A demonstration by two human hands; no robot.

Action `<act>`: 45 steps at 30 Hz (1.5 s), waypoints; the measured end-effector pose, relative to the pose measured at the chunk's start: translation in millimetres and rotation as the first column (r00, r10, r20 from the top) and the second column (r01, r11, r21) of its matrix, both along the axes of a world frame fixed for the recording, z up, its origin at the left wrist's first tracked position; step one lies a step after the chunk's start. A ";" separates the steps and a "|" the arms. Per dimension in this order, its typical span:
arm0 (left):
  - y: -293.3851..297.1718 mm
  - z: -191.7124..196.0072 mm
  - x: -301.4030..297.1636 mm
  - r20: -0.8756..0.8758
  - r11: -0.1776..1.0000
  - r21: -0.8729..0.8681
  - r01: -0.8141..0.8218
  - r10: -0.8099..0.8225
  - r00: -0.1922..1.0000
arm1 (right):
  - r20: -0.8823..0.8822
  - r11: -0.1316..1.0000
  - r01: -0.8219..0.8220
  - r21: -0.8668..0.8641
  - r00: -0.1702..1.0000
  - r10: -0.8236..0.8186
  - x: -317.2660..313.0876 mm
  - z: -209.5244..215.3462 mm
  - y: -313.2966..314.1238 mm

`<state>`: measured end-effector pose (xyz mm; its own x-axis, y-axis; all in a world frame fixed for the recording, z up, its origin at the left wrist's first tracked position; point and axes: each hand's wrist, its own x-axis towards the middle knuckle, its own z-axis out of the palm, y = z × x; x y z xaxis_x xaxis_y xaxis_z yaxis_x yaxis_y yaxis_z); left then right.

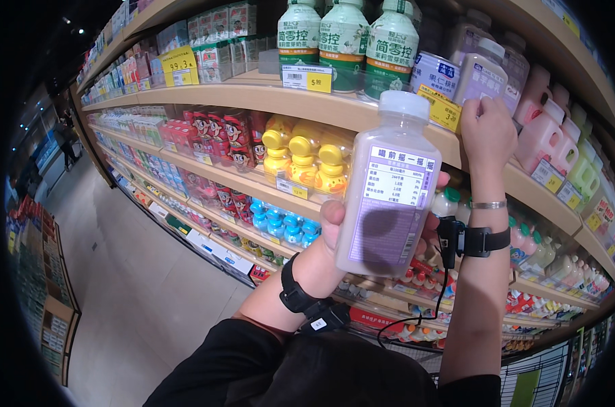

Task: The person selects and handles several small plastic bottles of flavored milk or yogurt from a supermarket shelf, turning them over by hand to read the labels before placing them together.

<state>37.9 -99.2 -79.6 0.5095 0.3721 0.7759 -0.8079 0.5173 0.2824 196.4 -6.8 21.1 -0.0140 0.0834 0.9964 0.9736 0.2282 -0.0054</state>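
The pale lilac plastic bottle with a white cap (389, 186) stands upright, clasped from behind by the left hand (338, 227). The right hand (487, 129) pinches a similar bottle (480, 74) at the front edge of the wooden shelf (321, 105).

Both forearms are bare; dark sleeves, black, are seen pushed up near the elbows at the lower edge. On the left wrist (306, 298) a black strap w/ a small black box-shaped device is worn, a white label on it. On the right wrist (480, 239) a similar black strap is fitted, its black device set on the inner side, w/ a thin black cable hanging down in a loop. Above that strap a thin silver bangle (489, 204) is worn. No gloves on either hand; no rings can be made out.
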 end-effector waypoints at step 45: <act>-27.3 35.6 -7.6 0.068 -0.673 0.539 -0.507 0.634 -0.770 | 0.013 0.997 -0.064 0.045 0.998 0.063 1.0 -0.2 -0.9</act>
<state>30.3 -126.5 -44.0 -0.2806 0.3682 0.8864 0.4694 -0.7529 0.4613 197.4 -7.7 20.9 -0.0290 0.0370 0.9989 0.9571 0.2894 0.0171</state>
